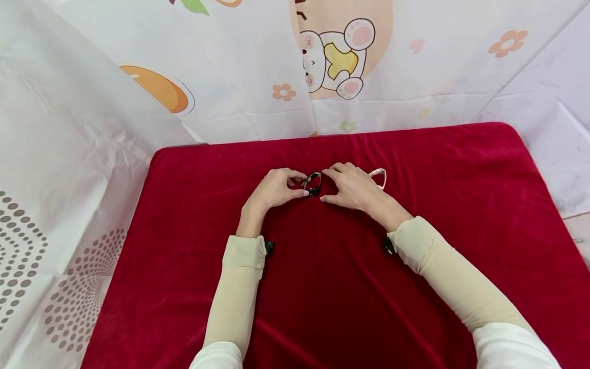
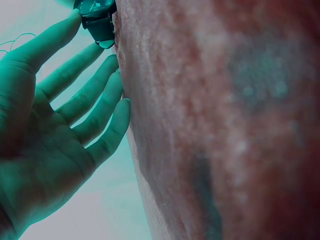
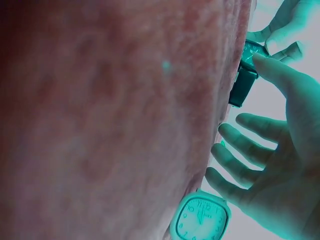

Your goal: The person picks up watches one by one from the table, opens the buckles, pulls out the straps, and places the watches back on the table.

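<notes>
Here, a person's two hands reach in over a bench with a soft red cloth (image 1: 318, 287) on it. The left grip (image 1: 275, 188) has its thumb and a finger close together on the black watch (image 1: 312, 192), and it holds the watch between them. The other fingers on that hand are spread a little and not curled up tight.

The right grip (image 1: 351, 185) is wide apart. Its thumb and fingers bend a bit, with a big gap between them, on the other side of the black watch. In the right wrist view its thumb tip is right by the watch, but I cannot tell if it touches.

The black watch is in the middle, between the two hands, and its strap makes a loop. A pale watch (image 3: 201, 217) sits near the right hand, on the side away from the black one. It has numbers on its face. Behind the bench hangs a white curtain (image 1: 239, 61) with a cartoon bear (image 1: 333, 61) on it.
</notes>
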`<state>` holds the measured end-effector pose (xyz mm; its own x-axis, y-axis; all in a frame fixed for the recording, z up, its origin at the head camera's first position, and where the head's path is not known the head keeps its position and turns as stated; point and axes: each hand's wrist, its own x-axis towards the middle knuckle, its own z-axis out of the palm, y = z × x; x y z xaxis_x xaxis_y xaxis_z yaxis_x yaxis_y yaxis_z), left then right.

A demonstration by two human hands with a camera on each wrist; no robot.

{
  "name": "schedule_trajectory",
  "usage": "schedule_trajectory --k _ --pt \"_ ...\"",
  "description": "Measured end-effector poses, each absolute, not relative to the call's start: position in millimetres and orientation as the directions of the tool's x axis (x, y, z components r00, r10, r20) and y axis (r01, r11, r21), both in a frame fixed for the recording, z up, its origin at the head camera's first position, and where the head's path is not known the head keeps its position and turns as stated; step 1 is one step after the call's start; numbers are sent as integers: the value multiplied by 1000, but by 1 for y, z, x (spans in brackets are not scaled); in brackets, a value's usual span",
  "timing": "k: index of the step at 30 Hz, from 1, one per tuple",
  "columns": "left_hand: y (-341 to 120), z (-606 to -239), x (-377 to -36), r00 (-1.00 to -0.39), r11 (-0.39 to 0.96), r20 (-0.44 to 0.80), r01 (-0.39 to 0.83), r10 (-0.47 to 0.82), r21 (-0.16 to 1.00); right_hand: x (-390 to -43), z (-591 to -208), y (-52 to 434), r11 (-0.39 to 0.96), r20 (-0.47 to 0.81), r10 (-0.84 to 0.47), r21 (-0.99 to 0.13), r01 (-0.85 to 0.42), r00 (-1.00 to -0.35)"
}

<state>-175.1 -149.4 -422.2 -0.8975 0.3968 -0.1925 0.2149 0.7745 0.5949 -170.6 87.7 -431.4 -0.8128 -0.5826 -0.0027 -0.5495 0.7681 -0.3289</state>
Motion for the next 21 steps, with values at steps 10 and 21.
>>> schedule_trajectory --k 10,21 --pt "-150 -423 -174 -899 785 -207 202 386 586 -174 -432 79 762 -1 -593 -325 -560 -806" --pt "-149 -422 -175 -904 793 -191 216 383 570 -177 -433 75 755 45 -584 -338 -562 -811"
